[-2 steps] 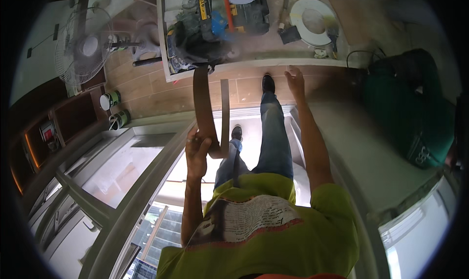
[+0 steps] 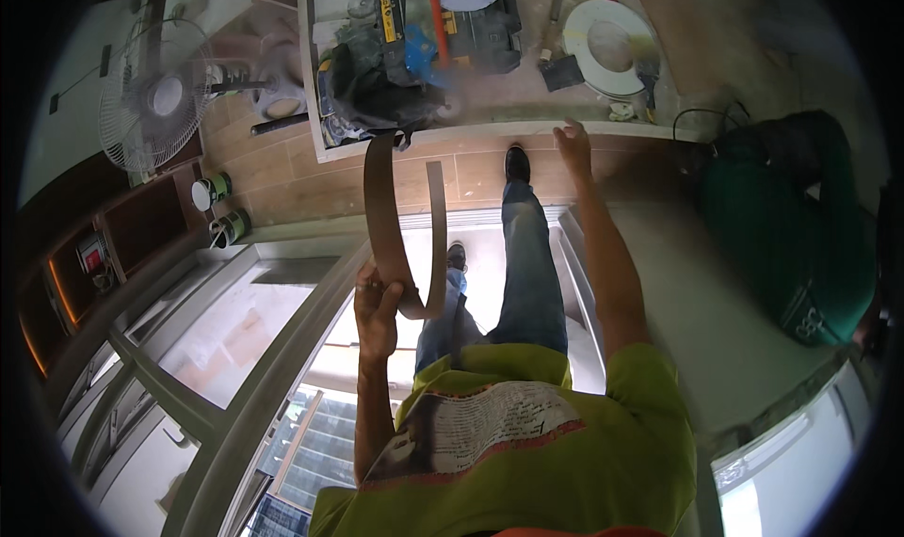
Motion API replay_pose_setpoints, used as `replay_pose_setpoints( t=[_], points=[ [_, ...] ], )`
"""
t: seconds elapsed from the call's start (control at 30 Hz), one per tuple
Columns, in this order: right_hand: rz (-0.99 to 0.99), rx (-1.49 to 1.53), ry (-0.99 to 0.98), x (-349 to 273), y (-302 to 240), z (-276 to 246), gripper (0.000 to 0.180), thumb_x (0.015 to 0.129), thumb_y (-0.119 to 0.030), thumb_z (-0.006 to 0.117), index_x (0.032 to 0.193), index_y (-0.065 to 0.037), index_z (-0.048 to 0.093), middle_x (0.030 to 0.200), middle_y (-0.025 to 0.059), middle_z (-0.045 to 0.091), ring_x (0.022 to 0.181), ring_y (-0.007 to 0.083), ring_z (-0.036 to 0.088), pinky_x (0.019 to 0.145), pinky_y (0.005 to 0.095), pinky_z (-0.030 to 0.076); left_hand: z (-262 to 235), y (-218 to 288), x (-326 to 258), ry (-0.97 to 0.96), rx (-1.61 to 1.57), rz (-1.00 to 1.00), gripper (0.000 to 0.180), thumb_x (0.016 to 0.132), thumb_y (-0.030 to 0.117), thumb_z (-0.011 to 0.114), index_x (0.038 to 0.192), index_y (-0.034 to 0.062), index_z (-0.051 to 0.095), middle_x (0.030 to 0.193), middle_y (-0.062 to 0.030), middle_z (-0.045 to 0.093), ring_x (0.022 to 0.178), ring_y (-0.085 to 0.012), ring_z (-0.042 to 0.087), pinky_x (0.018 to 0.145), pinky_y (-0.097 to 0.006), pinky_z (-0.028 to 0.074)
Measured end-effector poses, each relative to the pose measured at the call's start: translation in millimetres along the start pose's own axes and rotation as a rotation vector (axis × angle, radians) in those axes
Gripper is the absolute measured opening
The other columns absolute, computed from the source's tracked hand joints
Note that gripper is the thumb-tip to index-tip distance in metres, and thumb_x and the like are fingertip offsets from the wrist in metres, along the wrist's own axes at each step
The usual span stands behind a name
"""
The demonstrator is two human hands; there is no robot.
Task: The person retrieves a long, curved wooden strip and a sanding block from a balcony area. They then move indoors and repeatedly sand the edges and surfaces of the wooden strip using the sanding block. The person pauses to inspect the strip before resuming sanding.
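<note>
- Wood-look floor boards (image 2: 282, 175) are spreading across the far part of the scene, with a pale window frame (image 2: 282, 349) running diagonally through the near left and glass panes below it.
- Left hand (image 2: 377, 306) is clenching around the bottom bend of a long brown strip (image 2: 381, 208), which is curving upward in a U shape; one leg is reaching far up toward the clutter, the other is ending shorter just to its right.
- Right hand (image 2: 573, 146) is stretching far forward with fingers spread and nothing gripped; it is hovering at a pale ledge edge (image 2: 490, 134), and whether it is touching that edge I cannot tell.
- Compared with the moment just before, both hands and the strip are sitting in almost the same places; the strip is staying looped and held, so the handling is looking paused rather than advancing.
- Blue-jeaned legs (image 2: 523, 273) and a dark shoe (image 2: 516, 163) are showing between the two arms.
- An open box of tools (image 2: 414, 38) is lying far centre, with a white round plate-like ring (image 2: 607, 48) to its right.
- A standing fan (image 2: 155, 95) is sitting at the far left, and two small tins (image 2: 218, 208) are resting on the floor near it.
- A dark green bag (image 2: 791, 217) is lying at the right.
</note>
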State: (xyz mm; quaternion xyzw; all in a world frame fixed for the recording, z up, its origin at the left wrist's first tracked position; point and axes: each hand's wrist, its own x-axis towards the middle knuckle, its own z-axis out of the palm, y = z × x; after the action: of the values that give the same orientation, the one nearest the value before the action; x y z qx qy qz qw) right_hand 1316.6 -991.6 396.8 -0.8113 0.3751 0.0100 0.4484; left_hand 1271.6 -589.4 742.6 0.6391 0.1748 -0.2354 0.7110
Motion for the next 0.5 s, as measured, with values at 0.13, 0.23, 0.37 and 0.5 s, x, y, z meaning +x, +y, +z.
replay_pose_setpoints(
  t=[0.13,0.23,0.37,0.5],
  points=[
    [0.499,0.535,0.049,93.9,8.5,30.2,0.056,0.086,-0.025,0.076,0.128,0.007,0.056,0.083,0.0097,0.061,0.071,0.0201,0.06,0.064,0.0366,0.048,15.8,-4.4,4.9,0.139,-0.088,-0.102,0.052,0.092,-0.007,0.057,0.142,0.0052,0.044,0.123,-0.011,0.059,0.11,-0.018,0.058,0.096,-0.035,0.048],
    [0.725,0.668,0.126,144.9,13.5,51.8,0.058,0.085,-0.024,0.078,0.129,0.006,0.056,0.075,0.0036,0.053,0.063,0.0135,0.049,0.055,0.0342,0.041,31.3,-11.6,17.5,0.233,-0.096,-0.119,0.053,0.092,-0.005,0.059,0.141,0.0089,0.045,0.121,-0.0099,0.06,0.11,-0.0173,0.058,0.098,-0.036,0.048],
    [0.872,0.75,0.007,179.4,56.6,87.2,0.078,0.088,-0.021,0.074,0.152,-0.001,0.034,0.088,0.0088,0.063,0.073,0.0204,0.06,0.063,0.0397,0.048,46.1,-6.8,14.7,0.327,-0.112,-0.12,0.051,0.091,-0.005,0.06,0.138,0.0087,0.047,0.122,-0.0097,0.061,0.112,-0.0173,0.057,0.099,-0.035,0.047],
    [0.628,0.442,-0.109,224.0,141.3,82.9,0.076,0.09,-0.018,0.07,0.155,-0.01,0.03,0.127,0.0092,0.055,0.112,0.0221,0.055,0.093,0.0381,0.045,49.5,-23.5,15.8,0.396,-0.222,-0.105,0.044,0.091,-0.006,0.06,0.132,0.0081,0.051,0.125,-0.01,0.061,0.114,-0.017,0.057,0.101,-0.036,0.046]
  ],
)
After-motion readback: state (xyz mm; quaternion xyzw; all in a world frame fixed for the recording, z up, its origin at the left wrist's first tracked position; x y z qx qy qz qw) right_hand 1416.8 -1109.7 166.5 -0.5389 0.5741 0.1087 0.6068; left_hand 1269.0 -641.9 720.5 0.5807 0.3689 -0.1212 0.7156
